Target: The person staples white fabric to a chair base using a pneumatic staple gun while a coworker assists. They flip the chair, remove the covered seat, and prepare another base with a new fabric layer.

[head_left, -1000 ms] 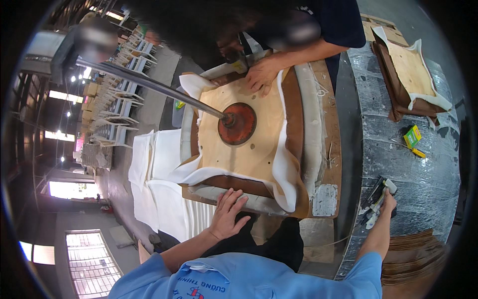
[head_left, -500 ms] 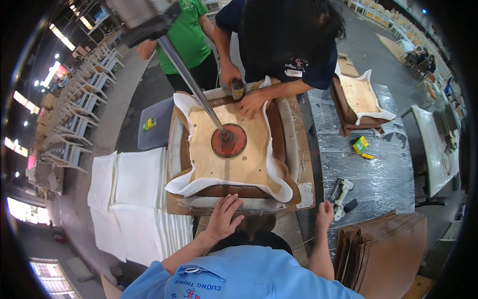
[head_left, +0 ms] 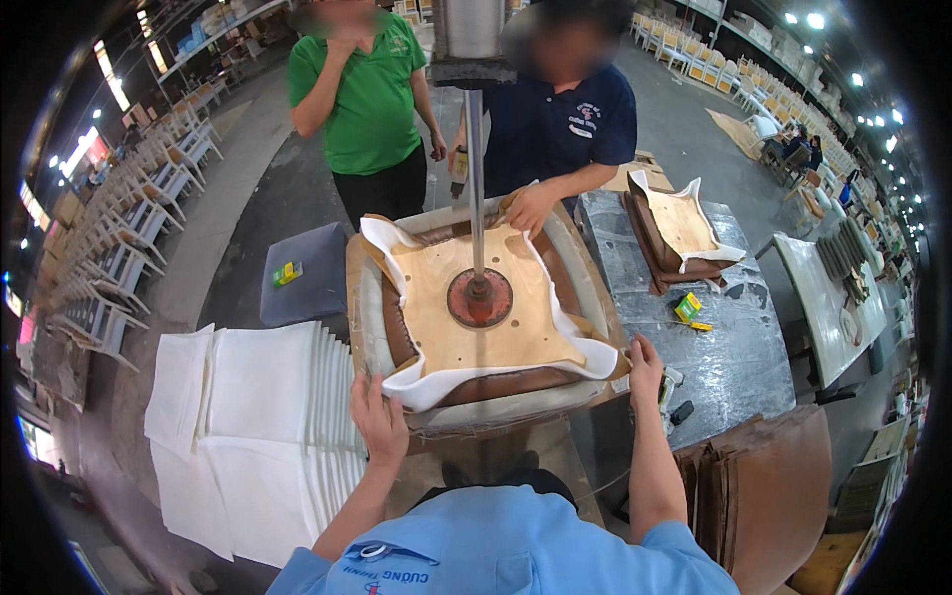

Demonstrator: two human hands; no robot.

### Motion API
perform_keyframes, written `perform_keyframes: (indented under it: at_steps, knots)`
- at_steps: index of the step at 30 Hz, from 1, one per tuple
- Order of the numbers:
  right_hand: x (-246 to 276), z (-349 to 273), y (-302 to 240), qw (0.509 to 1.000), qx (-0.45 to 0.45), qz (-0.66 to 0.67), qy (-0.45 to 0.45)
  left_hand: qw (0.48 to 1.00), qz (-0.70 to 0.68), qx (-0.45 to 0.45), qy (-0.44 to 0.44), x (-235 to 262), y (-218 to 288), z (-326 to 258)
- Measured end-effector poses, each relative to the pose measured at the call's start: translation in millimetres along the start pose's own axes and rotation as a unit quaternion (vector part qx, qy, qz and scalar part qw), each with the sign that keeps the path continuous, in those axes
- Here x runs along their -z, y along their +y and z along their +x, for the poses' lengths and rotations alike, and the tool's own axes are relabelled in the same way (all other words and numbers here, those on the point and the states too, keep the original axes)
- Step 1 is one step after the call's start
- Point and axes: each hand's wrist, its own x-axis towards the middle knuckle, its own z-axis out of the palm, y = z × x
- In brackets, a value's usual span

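Grey padding is set round the rim of the big stand [head_left: 506, 410] in the middle, and on it a chair seat [head_left: 534, 332] is laid, bottom side up. Its brown cover [head_left: 511, 384] and white padding [head_left: 421, 394] are bunched up like a wall round a flat wooden board [head_left: 431, 276]. The seat is held down by a metal rod [head_left: 475, 178] with a round red plate [head_left: 464, 305].

Both hands have just been moved. The left hand [head_left: 382, 424] has been shifted from the middle of the near edge to the near left corner; whether anything is gripped there cannot be told. The right hand [head_left: 646, 370] has been brought in from beside the tool [head_left: 674, 380] at the right, and the cover's near right corner is pinched in its fingers. So the near side can now be handled from both ends.

The seat's flat bottom is turned up. Its sides are pointed near to far, tipped a bit left at the far end. No long axis can be picked out; the shape is almost square.
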Motion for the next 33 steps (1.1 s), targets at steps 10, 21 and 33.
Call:
perform_keyframes:
  at_steps: [10, 21, 33]
  knots:
    - [-44, 55, -23, 0.924, 0.121, -0.335, -0.137, 0.991, -0.004, 0.124, -0.047, -62, -2, 14]
    - [-44, 44, 4, 0.931, 0.215, -0.288, -0.063, 0.993, -0.008, 0.114, -0.040, -53, 5, 28]
    - [-44, 24, 15, 0.930, 0.206, -0.295, -0.071, 0.992, -0.028, 0.115, -0.041, -53, -7, 35]
